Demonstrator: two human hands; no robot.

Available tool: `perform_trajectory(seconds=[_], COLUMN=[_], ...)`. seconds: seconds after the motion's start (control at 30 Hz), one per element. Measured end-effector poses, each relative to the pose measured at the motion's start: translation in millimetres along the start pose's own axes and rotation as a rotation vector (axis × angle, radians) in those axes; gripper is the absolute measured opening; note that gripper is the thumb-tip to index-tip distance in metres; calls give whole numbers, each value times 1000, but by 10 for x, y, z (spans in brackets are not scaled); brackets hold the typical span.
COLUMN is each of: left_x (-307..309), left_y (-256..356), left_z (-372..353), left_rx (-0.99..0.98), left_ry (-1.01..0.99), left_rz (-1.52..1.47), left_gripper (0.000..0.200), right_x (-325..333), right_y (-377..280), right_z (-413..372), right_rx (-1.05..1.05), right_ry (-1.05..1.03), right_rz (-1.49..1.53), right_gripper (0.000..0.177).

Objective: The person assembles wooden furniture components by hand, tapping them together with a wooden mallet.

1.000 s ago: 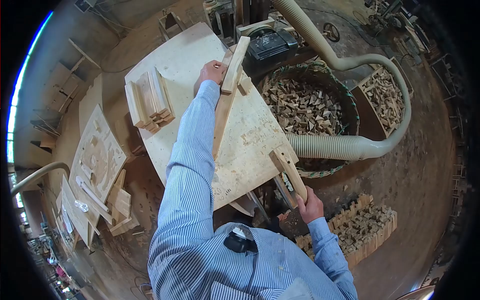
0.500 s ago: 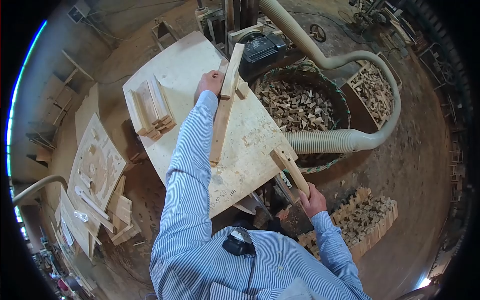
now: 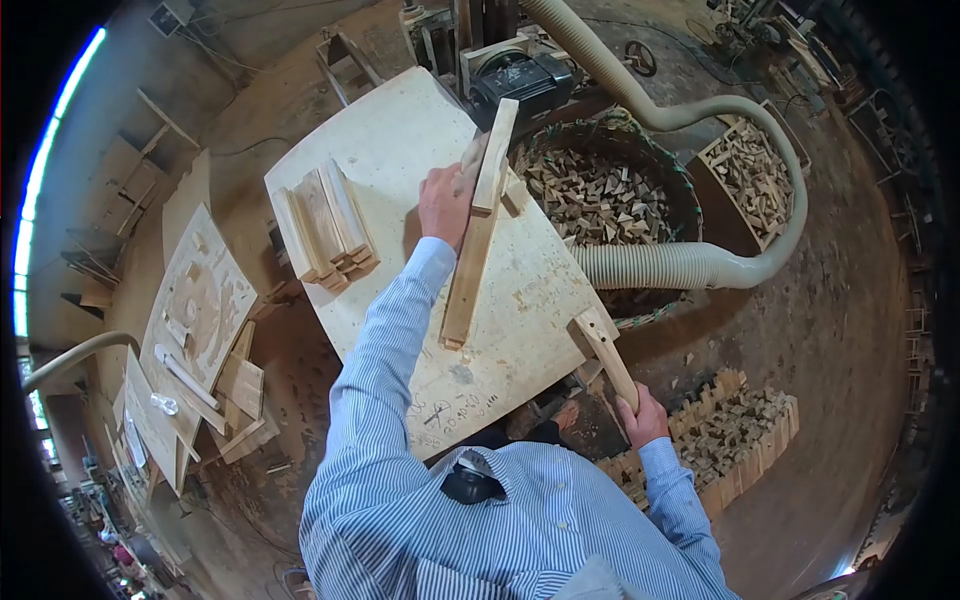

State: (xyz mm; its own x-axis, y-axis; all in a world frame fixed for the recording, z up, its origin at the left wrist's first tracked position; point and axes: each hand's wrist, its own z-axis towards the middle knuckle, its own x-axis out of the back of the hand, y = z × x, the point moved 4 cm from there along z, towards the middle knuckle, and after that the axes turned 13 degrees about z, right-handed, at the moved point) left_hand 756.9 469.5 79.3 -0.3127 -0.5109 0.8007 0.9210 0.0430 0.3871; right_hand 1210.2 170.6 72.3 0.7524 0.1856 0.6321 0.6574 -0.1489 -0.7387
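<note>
On the pale board table, my left hand is beside the upper part of a long wooden strip. Its fingers press round the strip's edge, though motion smears the fingertips. A lighter wooden bar crosses over the strip's far end, with a small block against its right side. My right hand is closed round the near end of a wooden handle at the table's right corner. To the left of my left hand lies a stack of wooden strips.
Behind the table stands a dark motor. A ribbed hose runs past a basket of wood offcuts and a crate of offcuts. More stacked blocks sit by my right arm. Boards lean at left.
The view has shifted, so the table sits slightly further right and lower. My left hand has slid towards me along the strip. My right hand keeps its hold on the handle.
</note>
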Motion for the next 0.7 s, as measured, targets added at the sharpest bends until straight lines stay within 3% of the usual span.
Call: perform_trajectory(seconds=[0.03, 0.1, 0.17, 0.7], left_x=[-6, -26, -138, -825], left_y=[-107, -195, -218, -274], left_z=[-37, -74, -64, 529], left_rx=[120, 181, 267, 458], left_ry=[24, -12, -178, -250], left_rz=[-102, -62, -71, -253], left_gripper=[32, 34, 31, 23], right_x=[32, 56, 72, 81], right_y=[-53, -91, -94, -78], right_z=[4, -27, -10, -6], right_rx=[-9, -24, -43, -86], right_ry=[-10, -30, -36, -92], right_rz=[3, 3, -30, -90], right_gripper=[45, 46, 47, 52])
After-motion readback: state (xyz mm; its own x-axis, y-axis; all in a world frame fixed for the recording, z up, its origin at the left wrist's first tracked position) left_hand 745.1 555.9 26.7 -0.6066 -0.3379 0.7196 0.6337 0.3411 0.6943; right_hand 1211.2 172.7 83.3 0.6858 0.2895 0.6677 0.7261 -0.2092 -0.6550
